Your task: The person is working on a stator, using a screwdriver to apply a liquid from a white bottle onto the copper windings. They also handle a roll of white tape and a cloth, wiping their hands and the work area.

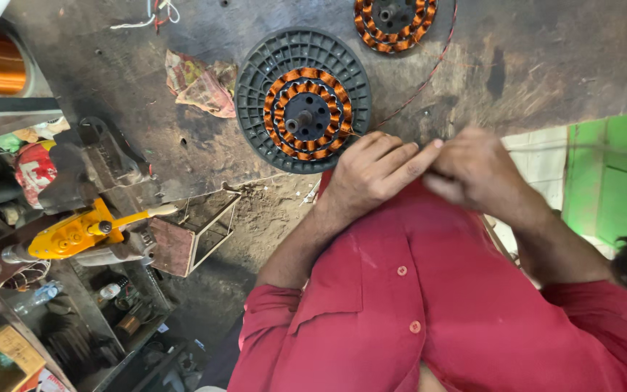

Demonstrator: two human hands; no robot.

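Both hands meet at the bench's near edge, over the red shirt (429,290). The left hand (375,170) pinches narrow, fingertips against the right hand (477,174), which is curled shut; whether either grips the wire (429,76) I cannot tell. The wire runs away up-right. Just beyond the left hand, nearer it than the right, lies the stator (305,101). Farther off, another winding (395,22) at the far edge.
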